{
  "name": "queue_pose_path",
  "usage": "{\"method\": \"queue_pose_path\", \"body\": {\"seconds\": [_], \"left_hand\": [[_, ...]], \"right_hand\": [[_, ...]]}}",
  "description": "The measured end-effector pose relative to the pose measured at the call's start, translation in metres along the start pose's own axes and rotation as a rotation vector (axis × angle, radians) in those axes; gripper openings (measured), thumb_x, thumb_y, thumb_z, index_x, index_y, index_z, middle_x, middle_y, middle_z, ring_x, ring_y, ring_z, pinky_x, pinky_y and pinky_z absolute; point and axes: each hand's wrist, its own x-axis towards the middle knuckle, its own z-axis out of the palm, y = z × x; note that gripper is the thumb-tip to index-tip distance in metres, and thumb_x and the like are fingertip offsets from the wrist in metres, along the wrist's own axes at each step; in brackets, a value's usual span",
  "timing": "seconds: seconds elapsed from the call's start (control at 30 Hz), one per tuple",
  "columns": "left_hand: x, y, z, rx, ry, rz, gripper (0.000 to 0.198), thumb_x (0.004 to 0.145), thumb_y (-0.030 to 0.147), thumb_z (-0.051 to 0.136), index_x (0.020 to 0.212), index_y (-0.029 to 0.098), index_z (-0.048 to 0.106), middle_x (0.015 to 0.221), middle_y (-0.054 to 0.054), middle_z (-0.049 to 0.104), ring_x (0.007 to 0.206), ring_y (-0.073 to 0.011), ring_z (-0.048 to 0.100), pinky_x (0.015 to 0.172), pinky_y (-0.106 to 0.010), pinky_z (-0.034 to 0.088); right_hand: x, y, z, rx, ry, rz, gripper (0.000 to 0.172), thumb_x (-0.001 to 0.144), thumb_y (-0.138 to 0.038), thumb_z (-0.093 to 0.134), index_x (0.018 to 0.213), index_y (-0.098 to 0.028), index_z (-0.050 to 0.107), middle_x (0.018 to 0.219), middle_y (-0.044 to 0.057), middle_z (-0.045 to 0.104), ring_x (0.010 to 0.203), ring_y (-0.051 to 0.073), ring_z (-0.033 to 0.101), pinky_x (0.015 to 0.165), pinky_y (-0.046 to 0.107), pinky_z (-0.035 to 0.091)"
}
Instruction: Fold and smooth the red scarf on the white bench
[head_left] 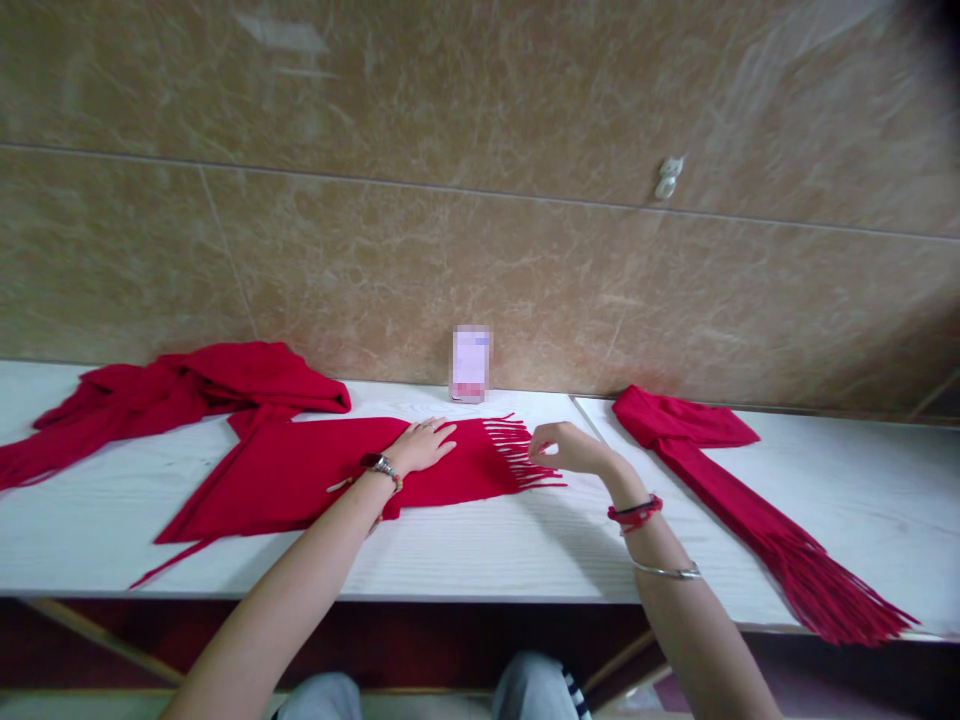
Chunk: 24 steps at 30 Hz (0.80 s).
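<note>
A red scarf lies flat on the white table, its fringe spread toward the right. My left hand rests on the cloth with its palm down and fingers stretched out. Over the fringed end, my right hand is curled with its fingertips drawn together close to the strands. Whether it pinches a strand there cannot be made out. At the scarf's left end the cloth is folded at a slant, and a thin strip sticks out toward the front edge.
A bunched red scarf lies at the back left. On the right, another red scarf is folded, its fringe hanging over the front edge. A blurred phone-like object leans against the marbled wall. A small white figure is on the wall.
</note>
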Motion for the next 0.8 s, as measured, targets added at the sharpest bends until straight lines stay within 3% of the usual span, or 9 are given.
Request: {"method": "queue_pose_path", "body": {"seconds": [0.1,0.2,0.3,0.37,0.43,0.5,0.53,0.67,0.8], "left_hand": [[0.0,0.001,-0.001,0.009,0.002,-0.001,0.047,0.09,0.044,0.027,0.131,0.024,0.037,0.141,-0.006,0.03,0.129,-0.0193,0.026,0.103,-0.037,0.022],[-0.001,0.001,-0.001,0.017,0.0,-0.003,0.047,0.09,0.043,0.027,0.131,0.023,0.037,0.141,-0.007,0.03,0.129,-0.0194,0.025,0.103,-0.037,0.022],[-0.002,0.002,-0.001,0.02,-0.005,-0.004,0.048,0.09,0.044,0.027,0.132,0.022,0.035,0.142,-0.008,0.029,0.129,-0.0196,0.024,0.103,-0.038,0.022],[-0.002,0.004,0.0,0.011,-0.018,-0.003,0.05,0.09,0.045,0.026,0.133,0.022,0.034,0.142,-0.008,0.027,0.13,-0.0206,0.022,0.103,-0.039,0.021],[-0.003,0.008,0.002,-0.001,-0.035,0.007,0.051,0.09,0.047,0.025,0.134,0.022,0.032,0.143,-0.008,0.024,0.131,-0.0217,0.019,0.103,-0.042,0.019],[-0.003,0.014,0.004,-0.006,-0.046,0.022,0.053,0.09,0.048,0.023,0.135,0.022,0.029,0.145,-0.008,0.02,0.132,-0.0228,0.016,0.103,-0.044,0.017],[-0.003,0.017,0.004,-0.005,-0.049,0.027,0.053,0.089,0.048,0.023,0.136,0.022,0.028,0.145,-0.009,0.018,0.132,-0.0233,0.015,0.103,-0.045,0.017],[-0.005,0.023,0.002,0.005,-0.05,0.023,0.054,0.089,0.049,0.023,0.136,0.022,0.028,0.145,-0.009,0.019,0.132,-0.0236,0.017,0.104,-0.044,0.017],[-0.011,0.014,-0.007,0.053,0.017,-0.102,0.055,0.088,0.052,0.027,0.134,0.023,0.032,0.144,-0.008,0.021,0.132,-0.0267,0.015,0.103,-0.049,0.014]], "right_hand": [[0.014,-0.016,0.017,-0.04,-0.128,-0.118,0.02,0.065,-0.008,0.05,0.069,-0.017,0.067,0.073,0.001,0.067,0.065,0.012,0.058,0.063,0.02,0.043],[0.012,-0.008,0.018,-0.172,-0.229,0.089,0.019,0.062,-0.008,0.05,0.063,-0.018,0.066,0.06,-0.001,0.065,0.055,0.012,0.054,0.051,0.02,0.039],[-0.001,0.014,0.003,-0.244,-0.218,0.257,0.017,0.063,-0.011,0.051,0.061,-0.018,0.066,0.055,0.0,0.062,0.053,0.013,0.054,0.049,0.021,0.038],[-0.005,0.023,-0.005,-0.255,-0.114,0.258,0.017,0.067,-0.012,0.05,0.067,-0.018,0.067,0.064,0.002,0.064,0.06,0.014,0.056,0.055,0.022,0.041],[0.0,0.021,-0.002,-0.222,0.096,0.195,0.019,0.074,-0.016,0.048,0.078,-0.017,0.067,0.077,0.005,0.065,0.071,0.015,0.058,0.066,0.025,0.044],[0.013,0.012,0.013,-0.159,0.3,0.077,0.023,0.081,-0.022,0.046,0.093,-0.016,0.064,0.092,0.009,0.064,0.086,0.018,0.058,0.078,0.03,0.045],[0.02,0.007,0.025,-0.137,0.337,0.015,0.027,0.084,-0.025,0.045,0.103,-0.017,0.06,0.102,0.011,0.061,0.096,0.019,0.055,0.084,0.033,0.043],[0.041,-0.004,0.068,-0.291,0.15,0.014,0.045,0.088,-0.035,0.039,0.129,-0.015,0.039,0.134,0.017,0.039,0.124,0.026,0.033,0.095,0.047,0.034],[0.04,0.009,0.076,-0.436,-0.028,0.053,0.037,0.091,-0.031,0.034,0.124,-0.022,0.045,0.14,0.015,0.031,0.129,0.029,0.024,0.092,0.059,0.031]]}}
